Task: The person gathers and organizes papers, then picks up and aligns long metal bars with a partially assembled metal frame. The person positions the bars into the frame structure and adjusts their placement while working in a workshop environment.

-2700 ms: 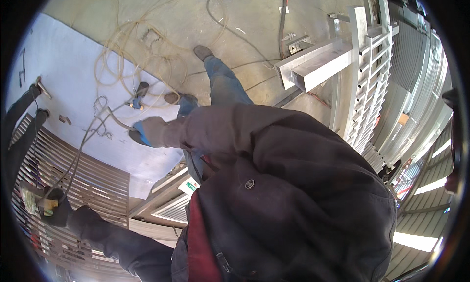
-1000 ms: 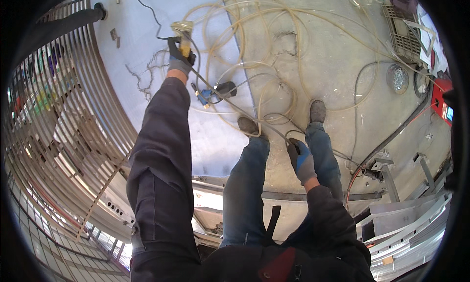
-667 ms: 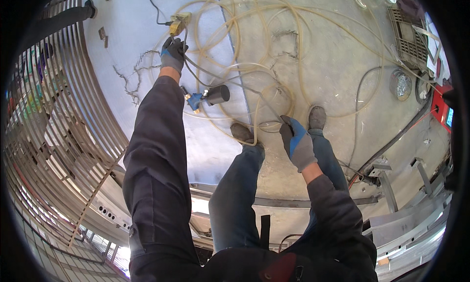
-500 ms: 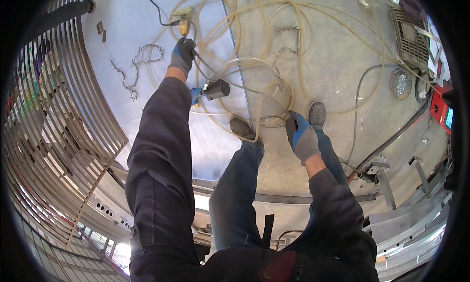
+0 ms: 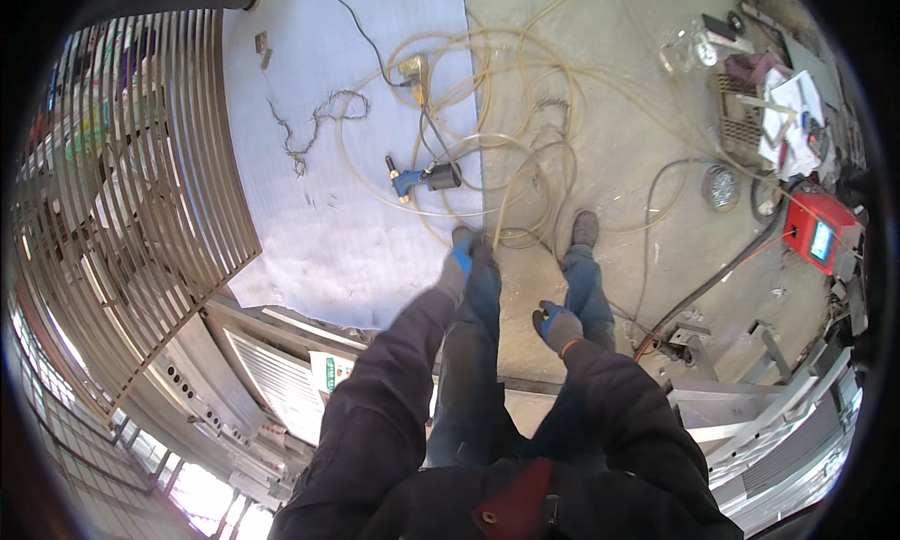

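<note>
My left hand (image 5: 463, 251), in a grey and blue glove, is low in front of my left shin by the shoe; its fingers are blurred and partly out of sight. In a matching glove, my right hand (image 5: 560, 325) hangs beside my right leg, thumb and fingers apart, with nothing seen between them. On the pale sheet beyond my left hand lies a blue rivet gun (image 5: 407, 182) with a black cylindrical base. Farther off rests a yellow corded power tool, apparently an angle grinder (image 5: 417, 90). A clear yellowish hose (image 5: 502, 62) loops around both tools.
A slatted metal frame (image 5: 169, 165) stands at left. At right are a red machine with a lit screen (image 5: 821, 239), a round container of small parts (image 5: 721, 187), a crate (image 5: 740, 116) and papers (image 5: 792, 123). A dark cable (image 5: 722, 276) crosses the floor; metal profiles (image 5: 741, 413) lie near my right.
My left hand has come away from the yellow tool, back toward my left leg. My right hand has drawn back nearer me, away from the hose. The view has shifted.
</note>
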The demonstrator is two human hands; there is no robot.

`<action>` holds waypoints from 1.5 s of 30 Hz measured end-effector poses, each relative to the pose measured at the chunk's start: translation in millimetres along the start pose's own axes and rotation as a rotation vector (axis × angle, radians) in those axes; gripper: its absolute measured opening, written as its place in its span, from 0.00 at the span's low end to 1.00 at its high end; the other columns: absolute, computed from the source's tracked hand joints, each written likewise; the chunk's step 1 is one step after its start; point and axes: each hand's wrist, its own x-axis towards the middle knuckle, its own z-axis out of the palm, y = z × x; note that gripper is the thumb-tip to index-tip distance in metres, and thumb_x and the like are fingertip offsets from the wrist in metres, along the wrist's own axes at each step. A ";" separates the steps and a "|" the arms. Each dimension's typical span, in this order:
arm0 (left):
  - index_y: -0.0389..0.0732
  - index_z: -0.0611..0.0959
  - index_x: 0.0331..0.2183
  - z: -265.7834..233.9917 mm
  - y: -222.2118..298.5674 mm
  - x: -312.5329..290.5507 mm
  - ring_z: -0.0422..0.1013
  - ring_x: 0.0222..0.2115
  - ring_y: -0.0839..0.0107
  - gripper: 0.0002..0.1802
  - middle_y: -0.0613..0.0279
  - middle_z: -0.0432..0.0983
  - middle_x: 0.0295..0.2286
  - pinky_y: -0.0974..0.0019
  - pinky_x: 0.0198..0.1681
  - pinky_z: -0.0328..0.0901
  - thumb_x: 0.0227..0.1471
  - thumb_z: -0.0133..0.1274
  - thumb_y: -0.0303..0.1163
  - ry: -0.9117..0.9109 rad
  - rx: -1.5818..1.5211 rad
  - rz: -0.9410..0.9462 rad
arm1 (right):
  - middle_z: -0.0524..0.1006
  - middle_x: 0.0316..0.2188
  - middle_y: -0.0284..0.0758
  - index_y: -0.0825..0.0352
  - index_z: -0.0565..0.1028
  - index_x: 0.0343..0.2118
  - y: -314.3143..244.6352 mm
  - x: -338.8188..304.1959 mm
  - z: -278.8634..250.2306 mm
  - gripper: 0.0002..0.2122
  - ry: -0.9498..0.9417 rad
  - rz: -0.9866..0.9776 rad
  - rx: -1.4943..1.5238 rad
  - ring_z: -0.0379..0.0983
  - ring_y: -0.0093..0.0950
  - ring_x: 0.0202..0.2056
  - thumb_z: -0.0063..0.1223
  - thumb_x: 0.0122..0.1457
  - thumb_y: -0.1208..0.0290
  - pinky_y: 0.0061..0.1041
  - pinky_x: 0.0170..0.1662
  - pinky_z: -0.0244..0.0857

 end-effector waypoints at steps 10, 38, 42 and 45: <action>0.35 0.76 0.56 23.6 182.8 -328.2 0.77 0.39 0.70 0.22 0.56 0.81 0.40 0.66 0.48 0.71 0.61 0.50 0.26 -0.011 -0.323 -0.109 | 0.81 0.25 0.43 0.62 0.83 0.31 -49.6 -228.6 -120.6 0.24 0.102 -0.257 -0.132 0.79 0.42 0.29 0.57 0.59 0.41 0.37 0.36 0.71; 0.31 0.85 0.46 16.1 283.1 -537.4 0.78 0.37 0.71 0.16 0.55 0.84 0.38 0.66 0.43 0.72 0.63 0.54 0.33 -0.353 0.650 0.662 | 0.79 0.50 0.48 0.62 0.78 0.54 158.5 -563.7 211.0 0.26 0.696 0.379 0.884 0.75 0.46 0.53 0.50 0.61 0.47 0.39 0.55 0.68; 0.30 0.84 0.47 35.9 239.1 -571.9 0.79 0.35 0.69 0.20 0.53 0.84 0.38 0.66 0.42 0.73 0.64 0.53 0.38 -0.426 0.583 0.369 | 0.81 0.45 0.47 0.64 0.79 0.49 187.0 -579.2 231.1 0.24 0.732 0.272 1.021 0.77 0.45 0.47 0.50 0.62 0.47 0.37 0.51 0.69; 0.30 0.83 0.47 71.8 207.1 -589.7 0.79 0.37 0.65 0.20 0.53 0.83 0.40 0.62 0.42 0.74 0.65 0.53 0.37 -0.534 0.572 0.343 | 0.82 0.35 0.45 0.69 0.79 0.43 230.7 -588.9 282.8 0.18 0.792 0.079 1.135 0.77 0.36 0.37 0.48 0.64 0.58 0.34 0.43 0.69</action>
